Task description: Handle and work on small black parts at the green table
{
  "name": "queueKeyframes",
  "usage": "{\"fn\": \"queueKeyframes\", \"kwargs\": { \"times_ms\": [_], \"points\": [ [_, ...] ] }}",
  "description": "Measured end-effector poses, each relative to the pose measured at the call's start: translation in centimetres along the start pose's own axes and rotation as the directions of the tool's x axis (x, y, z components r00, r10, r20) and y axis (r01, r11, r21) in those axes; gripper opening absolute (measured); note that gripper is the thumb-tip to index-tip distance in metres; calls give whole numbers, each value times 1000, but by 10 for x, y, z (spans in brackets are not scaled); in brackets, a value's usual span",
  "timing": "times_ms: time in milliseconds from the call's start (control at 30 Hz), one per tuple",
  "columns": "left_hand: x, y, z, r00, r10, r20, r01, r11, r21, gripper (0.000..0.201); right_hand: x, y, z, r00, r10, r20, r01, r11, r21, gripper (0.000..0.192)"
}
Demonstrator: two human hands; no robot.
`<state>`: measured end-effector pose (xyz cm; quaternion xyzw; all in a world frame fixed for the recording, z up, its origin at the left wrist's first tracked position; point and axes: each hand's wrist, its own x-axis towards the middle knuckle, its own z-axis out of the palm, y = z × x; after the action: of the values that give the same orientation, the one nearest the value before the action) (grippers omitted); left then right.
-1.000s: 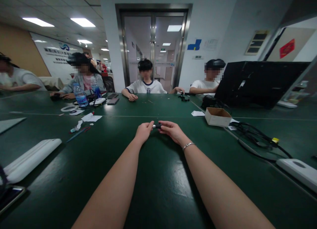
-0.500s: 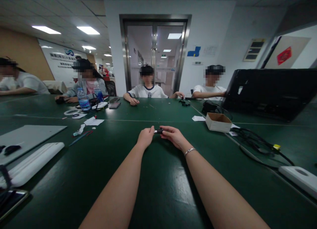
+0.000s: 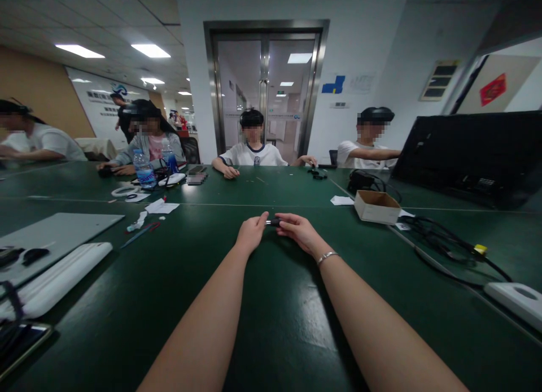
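Two hands: left hand (image 3: 250,234), right hand (image 3: 298,231) | one small black part (image 3: 274,222) pinched

The bench (image 3: 271,324) under my arms is dark green and glossy, smooth enough to throw back the ceiling lights. The small part (image 3: 274,222) pinched between my left hand (image 3: 250,234) and right hand (image 3: 300,232) looks like black plastic with a shiny metal end. My bracelet (image 3: 325,258) is bright metal. The box (image 3: 376,207) is matt brown cardboard. The cables (image 3: 444,239) are matt black, and the bottle (image 3: 144,170) is clear plastic.
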<state>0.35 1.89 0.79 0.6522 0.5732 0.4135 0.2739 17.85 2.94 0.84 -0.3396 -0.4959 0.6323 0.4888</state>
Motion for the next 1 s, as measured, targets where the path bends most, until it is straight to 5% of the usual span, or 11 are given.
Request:
{"fn": "queueKeyframes", "kwargs": {
  "times_ms": [333, 1000],
  "points": [
    [2, -1, 3, 998, 45, 44, -46, 999, 14, 53, 1, 1, -1, 999, -13, -31, 13, 1000, 16, 25],
    [12, -7, 5, 999, -51, 2, 51, 999, 10, 60, 5, 3, -1, 991, -135, -15, 135, 990, -41, 27]
  ]
}}
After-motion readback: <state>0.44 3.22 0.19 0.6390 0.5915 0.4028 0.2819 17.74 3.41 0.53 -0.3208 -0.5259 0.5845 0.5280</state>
